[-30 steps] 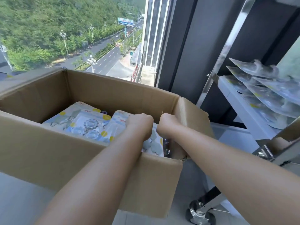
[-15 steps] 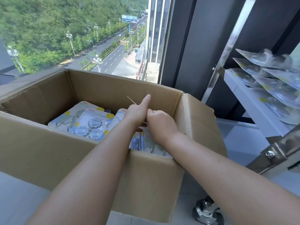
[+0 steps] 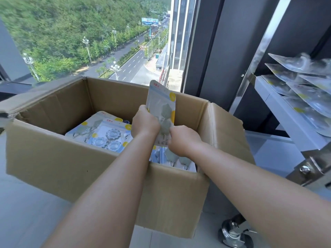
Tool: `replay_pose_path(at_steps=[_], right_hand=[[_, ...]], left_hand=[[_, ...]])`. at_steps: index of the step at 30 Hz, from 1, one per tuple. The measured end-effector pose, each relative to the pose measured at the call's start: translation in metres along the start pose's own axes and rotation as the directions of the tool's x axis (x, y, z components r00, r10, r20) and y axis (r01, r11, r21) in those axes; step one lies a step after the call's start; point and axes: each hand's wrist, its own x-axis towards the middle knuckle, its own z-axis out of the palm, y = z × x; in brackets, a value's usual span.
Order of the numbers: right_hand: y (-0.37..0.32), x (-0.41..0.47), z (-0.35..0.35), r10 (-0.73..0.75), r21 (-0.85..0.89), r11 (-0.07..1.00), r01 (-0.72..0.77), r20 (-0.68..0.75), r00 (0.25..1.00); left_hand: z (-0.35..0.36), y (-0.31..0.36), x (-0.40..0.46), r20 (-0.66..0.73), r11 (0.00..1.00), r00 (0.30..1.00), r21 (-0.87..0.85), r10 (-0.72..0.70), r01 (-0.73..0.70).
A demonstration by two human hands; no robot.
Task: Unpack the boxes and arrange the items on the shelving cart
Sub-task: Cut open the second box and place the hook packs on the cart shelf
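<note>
A blister pack of hooks [image 3: 162,111], half a second ago still down among the others, is now lifted upright above the cardboard box [image 3: 75,158]. Its long axis runs vertical, hang-tab end pointing up and away. The left hand [image 3: 144,123] grips its left edge; the right hand [image 3: 182,140] pinches its lower end. Small red print sits at the top, too blurred to read. More packs [image 3: 105,132] lie flat in the box's left half; others overlap on the shelving cart [image 3: 279,102] at right.
</note>
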Motion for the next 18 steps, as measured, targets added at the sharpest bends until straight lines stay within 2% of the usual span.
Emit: replay_pose_path(at_steps=[2, 4, 10, 13, 16, 18], right_hand=[[0.000, 0.006, -0.006, 0.064, -0.080, 0.995, -0.055, 0.123, 0.990], [-0.006, 0.013, -0.006, 0.072, -0.138, 0.990, -0.042, 0.220, 0.973], [-0.021, 0.011, 0.020, 0.156, -0.081, 0.988, -0.134, 0.426, 0.891], [-0.016, 0.014, 0.020, 0.168, 0.010, 0.982, -0.190, 0.425, 0.889], [-0.016, 0.016, 0.024, 0.197, 0.061, 0.972, -0.227, 0.319, 0.927], [-0.014, 0.015, 0.023, 0.223, 0.160, 0.950, -0.268, 0.255, 0.941]], left_hand=[[-0.002, -0.001, 0.000, -0.047, 1.000, 0.999, 0.016, 0.007, -0.006], [-0.002, -0.002, 0.001, -0.061, 1.000, 0.998, 0.026, 0.014, -0.012], [0.000, -0.004, 0.002, -0.080, 0.999, 0.996, 0.035, 0.028, -0.025], [0.001, -0.003, 0.001, -0.072, 0.996, 0.996, 0.076, 0.056, -0.050], [0.001, -0.002, -0.001, -0.080, 0.996, 0.995, 0.072, 0.061, -0.056], [-0.001, -0.001, -0.001, -0.107, 0.997, 0.992, 0.044, 0.062, -0.058]])
